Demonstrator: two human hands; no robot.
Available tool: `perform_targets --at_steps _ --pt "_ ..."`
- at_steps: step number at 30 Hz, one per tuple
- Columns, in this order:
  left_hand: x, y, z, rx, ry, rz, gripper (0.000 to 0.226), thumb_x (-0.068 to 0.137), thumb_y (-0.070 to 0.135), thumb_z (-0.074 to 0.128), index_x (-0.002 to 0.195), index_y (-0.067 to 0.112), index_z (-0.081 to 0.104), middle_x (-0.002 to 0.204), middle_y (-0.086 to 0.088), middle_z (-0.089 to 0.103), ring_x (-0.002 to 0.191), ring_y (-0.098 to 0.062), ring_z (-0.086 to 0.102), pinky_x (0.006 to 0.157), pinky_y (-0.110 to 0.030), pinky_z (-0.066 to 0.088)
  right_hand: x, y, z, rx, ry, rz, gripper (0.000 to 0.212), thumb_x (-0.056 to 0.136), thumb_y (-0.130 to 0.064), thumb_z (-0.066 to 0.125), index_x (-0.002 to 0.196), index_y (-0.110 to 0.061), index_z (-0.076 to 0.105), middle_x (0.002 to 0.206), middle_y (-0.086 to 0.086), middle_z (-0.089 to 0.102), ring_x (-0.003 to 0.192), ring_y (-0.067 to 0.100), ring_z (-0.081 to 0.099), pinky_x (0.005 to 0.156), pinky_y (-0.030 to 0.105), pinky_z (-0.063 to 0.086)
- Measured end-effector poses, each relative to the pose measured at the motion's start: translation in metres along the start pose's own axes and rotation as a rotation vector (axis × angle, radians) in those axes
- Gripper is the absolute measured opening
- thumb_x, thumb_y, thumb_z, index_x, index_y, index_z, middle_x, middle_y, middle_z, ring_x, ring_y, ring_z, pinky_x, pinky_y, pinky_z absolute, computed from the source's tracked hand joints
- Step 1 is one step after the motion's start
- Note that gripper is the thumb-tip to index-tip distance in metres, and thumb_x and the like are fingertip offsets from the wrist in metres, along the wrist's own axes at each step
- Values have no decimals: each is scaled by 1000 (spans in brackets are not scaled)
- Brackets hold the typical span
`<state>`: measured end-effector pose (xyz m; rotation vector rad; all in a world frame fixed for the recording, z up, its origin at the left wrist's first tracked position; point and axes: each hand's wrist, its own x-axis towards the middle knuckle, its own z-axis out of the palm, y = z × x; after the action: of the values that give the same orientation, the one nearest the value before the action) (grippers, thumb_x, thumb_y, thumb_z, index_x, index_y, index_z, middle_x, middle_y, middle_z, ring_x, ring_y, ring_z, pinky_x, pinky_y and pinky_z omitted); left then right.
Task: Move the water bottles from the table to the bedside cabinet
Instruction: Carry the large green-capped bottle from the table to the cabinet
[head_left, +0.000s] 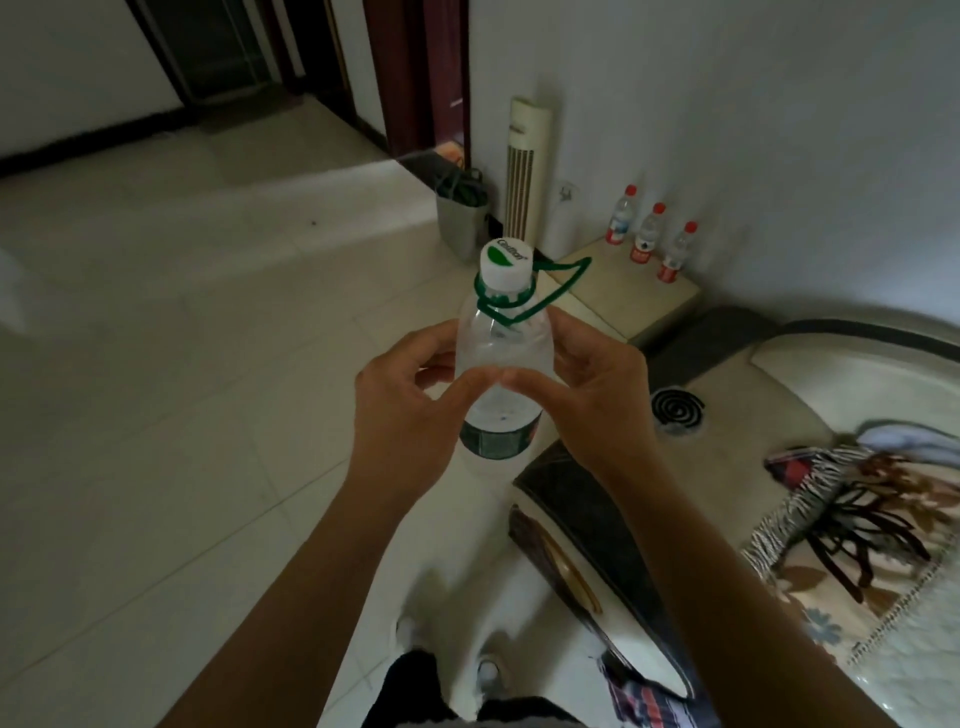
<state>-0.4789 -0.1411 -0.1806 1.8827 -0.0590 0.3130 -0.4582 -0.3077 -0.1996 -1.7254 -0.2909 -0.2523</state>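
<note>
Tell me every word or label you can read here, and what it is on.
White cap of the held bottle: green wording beside a leaf logo, too blurred to read.
Its dark green label: unreadable.
Three red-capped bottles on the bedside cabinet: red labels, too small.
Tower fan: marking illegible.

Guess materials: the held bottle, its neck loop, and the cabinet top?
Held bottle: clear, thin plastic, glossy; the hands show through it; white cap looks like opaque plastic. Neck loop: green, thin and bent, keeps its shape, so likely coated wire or stiff cord. Cabinet top: cream, smooth and matte, perhaps painted or laminated board; unclear.
</note>
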Motion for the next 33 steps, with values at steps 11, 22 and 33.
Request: perform_targets --at_steps 11,22,33 --pt "155 -56 12 -85 -174 21 39 80 35 77 116 23 70 101 10 74 90 -6 71 82 -29 60 124 50 26 -43 136 64 46 82 -13 81 126 -18 69 115 -15 75 111 5 71 95 26 58" --pt "317 -96 26 -131 -350 72 35 84 32 76 117 27 68 102 13 72 92 -8 69 81 -28 58 250 95 52 -94 362 135 49 80 -19 80 125 -5 69 123 2 75 116 17 71 100 49 57" --pt "449 -126 121 -137 -504 82 40 82 30 77 121 22 69 103 10 73 92 -8 69 81 -29 59 359 166 4 -103 477 201 54 78 -31 77 127 -9 67 123 -3 74 116 12 71 98 43 59"
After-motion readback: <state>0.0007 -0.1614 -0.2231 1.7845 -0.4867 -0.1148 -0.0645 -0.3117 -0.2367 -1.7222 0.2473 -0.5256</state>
